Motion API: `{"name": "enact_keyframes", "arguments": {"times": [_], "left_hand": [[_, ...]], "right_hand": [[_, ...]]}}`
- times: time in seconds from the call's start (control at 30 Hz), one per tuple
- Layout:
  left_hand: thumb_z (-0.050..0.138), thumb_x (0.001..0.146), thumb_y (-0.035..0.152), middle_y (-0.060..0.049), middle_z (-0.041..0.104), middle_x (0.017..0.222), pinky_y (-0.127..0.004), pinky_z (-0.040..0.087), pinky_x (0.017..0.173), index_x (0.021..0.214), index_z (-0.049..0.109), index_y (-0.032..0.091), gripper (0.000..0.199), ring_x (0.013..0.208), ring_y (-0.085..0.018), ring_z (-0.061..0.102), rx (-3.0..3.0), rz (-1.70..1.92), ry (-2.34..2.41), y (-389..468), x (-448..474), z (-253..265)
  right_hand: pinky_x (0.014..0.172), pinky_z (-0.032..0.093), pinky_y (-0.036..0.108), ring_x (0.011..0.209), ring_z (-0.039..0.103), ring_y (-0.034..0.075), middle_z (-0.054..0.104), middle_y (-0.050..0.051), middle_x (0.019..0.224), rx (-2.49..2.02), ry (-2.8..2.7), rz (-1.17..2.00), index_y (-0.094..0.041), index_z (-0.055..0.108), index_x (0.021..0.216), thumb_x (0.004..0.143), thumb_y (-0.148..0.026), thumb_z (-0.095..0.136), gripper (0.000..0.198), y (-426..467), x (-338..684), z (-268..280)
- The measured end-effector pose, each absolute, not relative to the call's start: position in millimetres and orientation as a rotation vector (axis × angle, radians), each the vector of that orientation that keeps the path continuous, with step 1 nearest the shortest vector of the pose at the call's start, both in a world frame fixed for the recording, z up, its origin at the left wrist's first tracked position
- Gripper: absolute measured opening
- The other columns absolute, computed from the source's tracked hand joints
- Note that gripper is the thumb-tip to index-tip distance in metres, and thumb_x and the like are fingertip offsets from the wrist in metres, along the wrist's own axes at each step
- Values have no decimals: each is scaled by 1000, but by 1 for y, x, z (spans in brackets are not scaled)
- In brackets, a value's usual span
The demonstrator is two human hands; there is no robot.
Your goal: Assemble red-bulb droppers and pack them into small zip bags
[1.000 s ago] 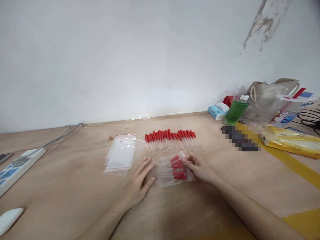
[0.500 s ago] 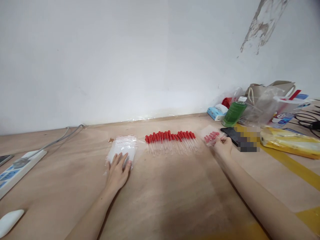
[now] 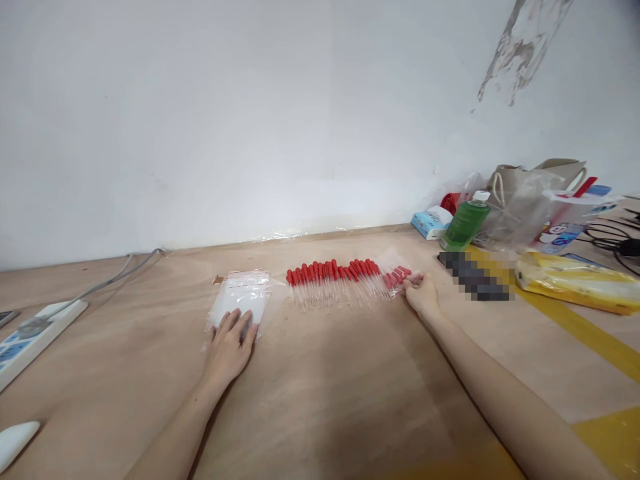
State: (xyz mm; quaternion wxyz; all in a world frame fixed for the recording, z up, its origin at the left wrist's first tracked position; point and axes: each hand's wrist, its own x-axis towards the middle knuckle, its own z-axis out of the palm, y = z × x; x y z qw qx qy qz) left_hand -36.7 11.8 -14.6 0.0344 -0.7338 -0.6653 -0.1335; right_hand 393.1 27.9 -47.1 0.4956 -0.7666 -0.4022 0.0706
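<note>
My left hand [image 3: 229,350] lies with fingers spread on a stack of clear zip-lock bags [image 3: 245,292], covering its near part. To the right of the stack, a row of glass-like droppers [image 3: 327,272] with red bulbs lies on the table, bulbs toward the wall. At the right end of that row, my right hand [image 3: 423,295] pinches the corner of a small clear bag [image 3: 393,257]. Several red bulb-like pieces show inside this bag; whether they have tubes attached, I cannot tell. The bag overlaps or touches the last droppers.
Behind my right arm stand a green bottle [image 3: 466,223], a blue tissue pack [image 3: 427,227] and a paper bag [image 3: 550,175]. A dark, partly blurred object [image 3: 475,273] and a yellow packet [image 3: 575,283] lie nearer. On the left are a power strip [image 3: 40,343] and a white object [image 3: 17,443].
My right hand has slid left with the small bag, bringing it up against the end of the dropper row. My left hand remains on the stack of bags.
</note>
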Motion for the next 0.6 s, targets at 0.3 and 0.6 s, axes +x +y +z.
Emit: {"name": "enact_keyframes", "arguments": {"times": [0.3, 0.6], "left_hand": [[29, 90, 30, -6, 51, 127, -52, 24, 100, 108, 61, 21, 38, 123, -26, 37, -2187, -560, -2060, 13, -37, -12], [31, 91, 26, -1, 50, 128, -42, 22, 107, 123, 48, 26, 37, 126, -17, 34, -2822, -700, -1088, -25, -3, 15]], "right_hand": [[78, 35, 36, 93, 52, 25, 60, 9, 93, -2111, -1269, -117, -20, 63, 84, 71, -34, 50, 23, 9, 371, -1], [68, 39, 30, 81, 59, 22, 66, 5, 80, -2224, -1309, 343, -22, 64, 70, 65, -46, 58, 25, 49, 344, 17]]}}
